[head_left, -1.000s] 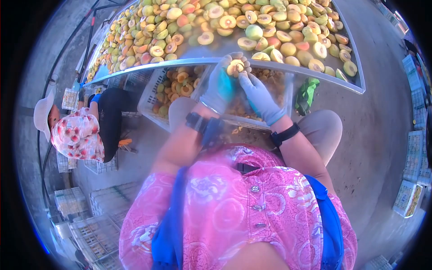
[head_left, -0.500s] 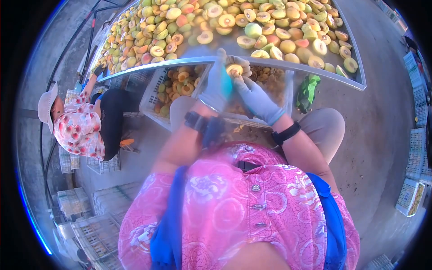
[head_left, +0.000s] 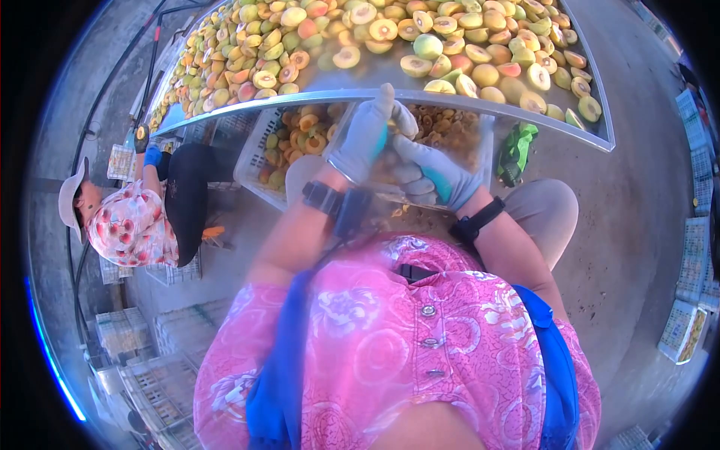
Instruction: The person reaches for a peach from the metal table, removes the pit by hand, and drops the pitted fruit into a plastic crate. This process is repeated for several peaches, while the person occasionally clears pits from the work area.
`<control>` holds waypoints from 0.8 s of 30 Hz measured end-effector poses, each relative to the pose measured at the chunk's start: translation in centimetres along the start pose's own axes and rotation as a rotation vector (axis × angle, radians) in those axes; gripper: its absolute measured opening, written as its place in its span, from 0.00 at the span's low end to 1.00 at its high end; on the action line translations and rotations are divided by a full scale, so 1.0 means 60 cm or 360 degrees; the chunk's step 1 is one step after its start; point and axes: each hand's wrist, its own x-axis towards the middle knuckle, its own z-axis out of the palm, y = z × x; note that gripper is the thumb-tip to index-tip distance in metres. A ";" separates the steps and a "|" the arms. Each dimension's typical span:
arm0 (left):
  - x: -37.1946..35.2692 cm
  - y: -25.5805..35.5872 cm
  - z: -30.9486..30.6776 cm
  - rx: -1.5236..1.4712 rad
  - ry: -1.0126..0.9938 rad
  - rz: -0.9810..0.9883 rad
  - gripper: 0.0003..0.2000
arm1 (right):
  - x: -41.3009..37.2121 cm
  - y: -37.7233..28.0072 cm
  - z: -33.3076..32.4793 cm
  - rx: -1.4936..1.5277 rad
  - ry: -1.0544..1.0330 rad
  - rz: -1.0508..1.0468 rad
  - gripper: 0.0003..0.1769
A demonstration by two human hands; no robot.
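My left hand (head_left: 366,139), in a pale grey and teal glove, is over the near rim of the fruit table (head_left: 360,95), thumb up and fingers curled. Whatever lies inside its fingers is hidden. Lower and to the right, my right hand (head_left: 441,174), in a matching glove, has its fingers folded inward; I cannot see anything in its grasp. Halved apricots (head_left: 346,57) cover much of the table beyond. Beneath my hands stand a white crate of apricot halves (head_left: 304,139) and a container of small brownish pieces (head_left: 450,139).
A green bag or cloth (head_left: 515,154) hangs or lies right of the containers. At the left, a co-worker (head_left: 135,217) sits by the table with gloved hands near its edge. Plastic crates (head_left: 154,382) stack at lower left; more crates (head_left: 684,330) line the right side.
The apricot half held between both hands is no longer visible. My right hand has turned and dropped away from the left. The co-worker's hands have drawn back from the table.
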 end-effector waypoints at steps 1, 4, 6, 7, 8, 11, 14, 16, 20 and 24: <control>-0.004 0.007 0.001 0.0102 -0.0055 0.0010 0.34 | 0.004 0.002 -0.007 0.0000 0.0001 0.0006 0.18; -0.009 0.009 -0.005 0.0146 -0.0118 -0.0027 0.33 | 0.015 0.007 -0.024 0.0211 -0.0195 0.0090 0.19; -0.011 0.007 -0.009 0.0089 -0.0134 -0.0079 0.33 | 0.021 0.012 -0.035 0.0333 -0.0347 0.0142 0.19; -0.014 0.008 -0.010 -0.0001 -0.0156 -0.0086 0.33 | 0.021 0.012 -0.033 0.0333 -0.0346 0.0144 0.19; -0.014 0.009 -0.011 -0.0093 -0.0177 -0.0092 0.33 | 0.021 0.011 -0.029 0.0341 -0.0355 0.0150 0.19; -0.014 0.000 -0.019 -0.0266 -0.0148 -0.0180 0.33 | 0.023 0.009 -0.024 0.0247 -0.0280 0.0161 0.20; -0.008 0.003 -0.008 0.0574 0.0031 0.0210 0.35 | 0.023 0.005 0.006 -0.0144 0.0078 0.0081 0.21; -0.016 0.020 -0.006 0.0573 0.0021 0.0077 0.35 | 0.025 0.005 0.008 -0.0426 0.0350 0.0010 0.22; -0.016 0.013 -0.003 -0.0145 -0.0068 -0.0129 0.33 | 0.023 0.000 -0.002 -0.0002 -0.0082 0.0160 0.22; -0.020 0.011 0.002 -0.0519 -0.0051 -0.0091 0.32 | 0.031 0.003 -0.018 0.0301 -0.0395 0.0261 0.21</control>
